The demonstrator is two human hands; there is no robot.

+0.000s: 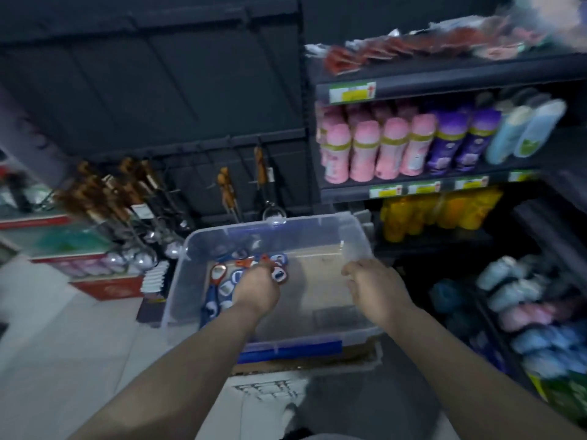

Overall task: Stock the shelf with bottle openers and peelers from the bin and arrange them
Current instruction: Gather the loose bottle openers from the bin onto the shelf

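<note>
Left of bin (317, 339): wooden-handled ladles (127, 198) crowd hooks. Behind bin, only two tools (227, 192) hang, none clearly an opener.

Inside bin, left half: heap of bottle openers (222, 281), red and blue, plenty there. Peelers not made out.

Left hand (259, 290) down in heap, fingers curled round openers, looks like grabbing a batch.

Right hand (371, 282) at bin's right wall, fingers loosely bent, nothing seen in it.

Right of bin: shelf of pink bottles (365, 147).

Verdict: early days, most stock not yet out.
</note>
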